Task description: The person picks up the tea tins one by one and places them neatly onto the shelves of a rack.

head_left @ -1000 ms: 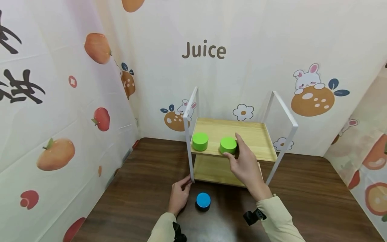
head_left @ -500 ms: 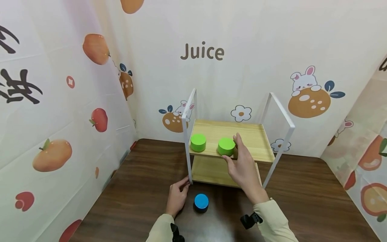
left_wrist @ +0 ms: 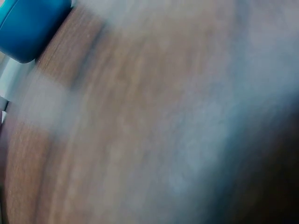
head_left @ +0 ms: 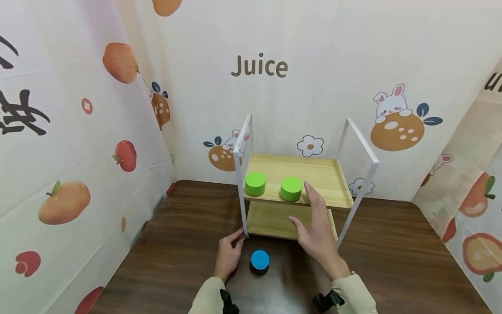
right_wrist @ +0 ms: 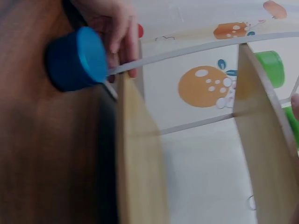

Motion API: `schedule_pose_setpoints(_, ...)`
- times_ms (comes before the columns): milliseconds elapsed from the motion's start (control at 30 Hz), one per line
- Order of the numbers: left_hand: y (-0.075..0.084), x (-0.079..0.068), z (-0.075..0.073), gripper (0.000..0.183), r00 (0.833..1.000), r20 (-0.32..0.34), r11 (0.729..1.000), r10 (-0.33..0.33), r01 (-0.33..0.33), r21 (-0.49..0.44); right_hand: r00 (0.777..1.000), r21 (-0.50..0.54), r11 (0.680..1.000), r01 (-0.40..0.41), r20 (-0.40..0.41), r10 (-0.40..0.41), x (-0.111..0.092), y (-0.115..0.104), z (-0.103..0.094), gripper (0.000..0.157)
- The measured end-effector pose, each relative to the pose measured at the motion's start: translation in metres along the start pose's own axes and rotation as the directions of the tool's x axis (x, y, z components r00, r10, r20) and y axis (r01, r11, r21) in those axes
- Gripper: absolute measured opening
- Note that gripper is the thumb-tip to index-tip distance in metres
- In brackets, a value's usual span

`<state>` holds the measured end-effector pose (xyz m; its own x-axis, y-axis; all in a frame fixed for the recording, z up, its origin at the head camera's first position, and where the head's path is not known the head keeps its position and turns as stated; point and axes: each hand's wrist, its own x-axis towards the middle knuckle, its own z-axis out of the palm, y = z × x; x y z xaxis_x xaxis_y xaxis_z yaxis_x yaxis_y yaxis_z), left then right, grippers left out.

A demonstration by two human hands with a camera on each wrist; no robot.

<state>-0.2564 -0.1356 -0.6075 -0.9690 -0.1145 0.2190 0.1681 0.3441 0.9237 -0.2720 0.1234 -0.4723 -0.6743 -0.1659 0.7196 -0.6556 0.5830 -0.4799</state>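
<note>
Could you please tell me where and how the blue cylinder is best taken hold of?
I would probably grip the blue cylinder by its round side, from above and the right: it stands upright on the table, its top uncovered, and the left hand is just to its left.

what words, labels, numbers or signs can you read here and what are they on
"Juice": back wall.
Large dark characters: left wall, cut off, not fully readable.
Dark letters: right wall, cut off, unreadable.
No text shows on the shelf, green cylinders or blue cylinder.
</note>
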Motion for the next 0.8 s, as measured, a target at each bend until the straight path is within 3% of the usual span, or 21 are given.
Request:
schedule_pose_setpoints(133, -0.001, -0.001, -0.001, 0.036, 1.0, 0.004, 1.0, -0.026, 0.026, 0.001, 0.998, 0.051, 0.997, 0.061, -0.024, -0.06, -0.02, 0.004, 0.006, 0.104)
schedule_pose_setpoints(300, 0.0, 0.001, -0.002, 0.036, 1.0, 0.01, 1.0, -0.017, 0.017, 0.009, 0.992, 0.1, 0.99, 0.104, -0.085, -0.095, -0.041, 0.007, 0.016, 0.08)
schedule_pose_setpoints(367, 0.0, 0.001, -0.003, 0.036, 1.0, 0.01, 1.0, -0.013, 0.013, 0.008, 0.99, 0.107, 0.988, 0.111, -0.103, -0.1, -0.051, 0.007, 0.022, 0.08)
schedule_pose_setpoints(500, 0.0, 0.002, -0.004, 0.036, 1.0, 0.009, 1.0, -0.009, 0.009, 0.006, 0.997, 0.163, 0.985, 0.052, -0.063, -0.042, -0.069, 0.004, 0.035, 0.086)
schedule_pose_setpoints(667, -0.002, 0.003, -0.002, 0.036, 1.0, 0.011, 1.0, -0.015, 0.015, 0.015, 0.997, 0.221, 0.972, -0.075, 0.03, 0.07, -0.092, 0.0, 0.054, 0.111)
schedule_pose_setpoints(800, -0.002, 0.002, -0.001, 0.036, 1.0, 0.006, 1.0, -0.016, 0.016, 0.024, 0.978, 0.347, 0.917, -0.197, 0.133, 0.16, -0.108, -0.001, 0.069, 0.114)
